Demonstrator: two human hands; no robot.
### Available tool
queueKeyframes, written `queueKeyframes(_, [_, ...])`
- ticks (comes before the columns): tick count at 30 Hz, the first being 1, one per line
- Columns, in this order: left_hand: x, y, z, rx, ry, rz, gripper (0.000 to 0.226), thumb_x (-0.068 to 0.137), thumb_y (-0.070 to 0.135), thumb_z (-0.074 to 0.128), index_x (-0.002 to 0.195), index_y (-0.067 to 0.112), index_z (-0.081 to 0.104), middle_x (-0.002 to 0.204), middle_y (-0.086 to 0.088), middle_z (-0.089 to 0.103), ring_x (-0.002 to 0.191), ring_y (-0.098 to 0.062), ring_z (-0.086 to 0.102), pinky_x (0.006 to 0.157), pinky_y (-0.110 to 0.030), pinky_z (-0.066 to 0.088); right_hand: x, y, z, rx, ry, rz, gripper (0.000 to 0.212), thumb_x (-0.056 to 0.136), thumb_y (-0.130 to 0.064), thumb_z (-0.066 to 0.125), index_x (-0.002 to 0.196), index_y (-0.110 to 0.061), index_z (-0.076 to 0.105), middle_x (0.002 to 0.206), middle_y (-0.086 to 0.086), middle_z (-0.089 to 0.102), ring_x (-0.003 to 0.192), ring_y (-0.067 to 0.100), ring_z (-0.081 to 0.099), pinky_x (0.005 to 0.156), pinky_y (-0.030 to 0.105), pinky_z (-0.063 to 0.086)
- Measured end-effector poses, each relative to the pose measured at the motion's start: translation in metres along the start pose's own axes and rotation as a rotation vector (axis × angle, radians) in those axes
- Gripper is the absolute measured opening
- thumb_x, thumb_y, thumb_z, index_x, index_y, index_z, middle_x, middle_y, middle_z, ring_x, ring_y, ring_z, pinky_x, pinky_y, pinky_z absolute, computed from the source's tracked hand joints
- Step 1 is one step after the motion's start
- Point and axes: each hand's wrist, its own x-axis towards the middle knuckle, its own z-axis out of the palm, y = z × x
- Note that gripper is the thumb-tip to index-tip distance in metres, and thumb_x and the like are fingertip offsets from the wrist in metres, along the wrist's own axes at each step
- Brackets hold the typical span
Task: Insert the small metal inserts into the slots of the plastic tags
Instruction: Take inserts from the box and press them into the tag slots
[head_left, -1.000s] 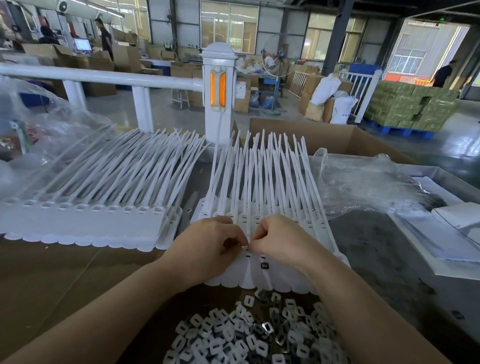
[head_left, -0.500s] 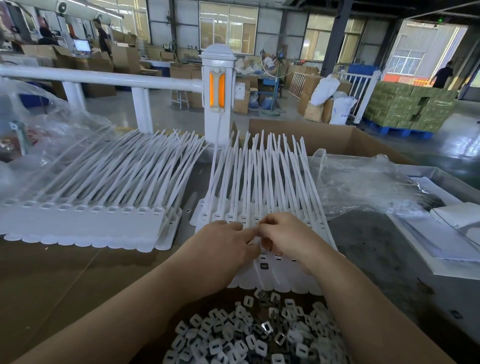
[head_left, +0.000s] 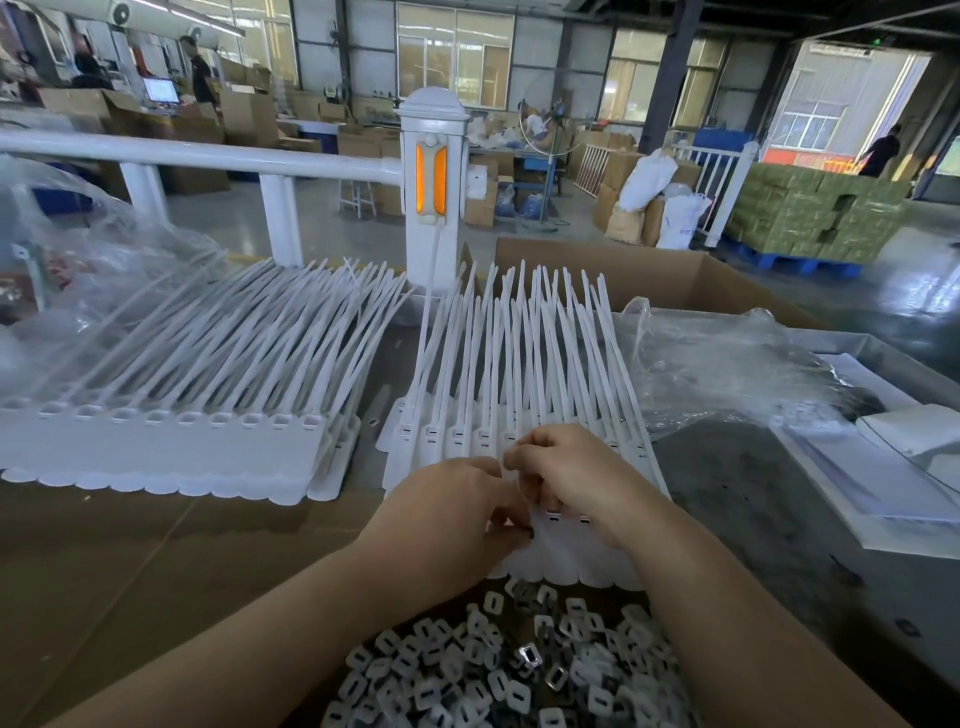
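A strip of white plastic tags (head_left: 453, 433) lies in front of me, its long tails fanning away. Both hands rest on its near part. My left hand (head_left: 452, 514) pinches a small dark metal insert (head_left: 528, 533) against a tag slot. The curled fingers of my right hand (head_left: 571, 478) press down on the tag heads just beyond it and hide several slots. Two filled slots (head_left: 554, 515) show beside my right fingers. A pile of loose metal inserts (head_left: 519, 670) sits close to me, between my forearms.
Another stack of white tag strips (head_left: 156, 447) lies to the left on the brown table. Clear plastic bags (head_left: 727, 364) sit at the right and far left. An open cardboard box (head_left: 649, 270) and a white railing post (head_left: 431, 197) stand behind.
My hands stay together on the strip. The left fingertips have come nearer to me onto a lower slot, and the right fingers now lie over the tag heads.
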Motion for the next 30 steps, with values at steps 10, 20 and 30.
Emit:
queueKeyframes(10, [0.006, 0.011, 0.001, 0.144, -0.040, 0.034, 0.022, 0.095, 0.031, 0.050, 0.104, 0.025, 0.068, 0.102, 0.008, 0.061, 0.089, -0.011, 0.058, 0.076, -0.031, 0.052, 0.000, 0.001, 0.000, 0.034, 0.007, -0.004, 0.013, 0.092, -0.021, 0.063, 0.087, -0.012, 0.070, 0.051, -0.008, 0.062, 0.039, 0.001, 0.053, 0.036, 0.014, 0.035])
queueKeyframes(20, [0.011, 0.012, 0.006, 0.186, -0.124, 0.044, 0.015, 0.090, 0.026, 0.051, 0.102, 0.017, 0.049, 0.090, 0.005, 0.046, 0.078, -0.013, 0.045, 0.054, -0.018, 0.026, 0.001, 0.002, 0.001, 0.032, 0.031, 0.028, 0.015, 0.091, -0.022, 0.064, 0.089, -0.010, 0.073, 0.069, -0.001, 0.067, 0.040, -0.001, 0.052, 0.039, 0.014, 0.038])
queueKeyframes(30, [0.006, 0.000, -0.009, 0.011, -0.231, 0.072, 0.009, 0.088, 0.029, 0.060, 0.090, 0.030, 0.051, 0.086, 0.016, 0.048, 0.074, -0.003, 0.049, 0.069, -0.018, 0.044, -0.002, 0.000, -0.001, -0.012, -0.002, -0.004, 0.015, 0.095, -0.024, 0.061, 0.086, -0.016, 0.070, 0.052, -0.010, 0.064, 0.040, 0.000, 0.054, 0.038, 0.014, 0.037])
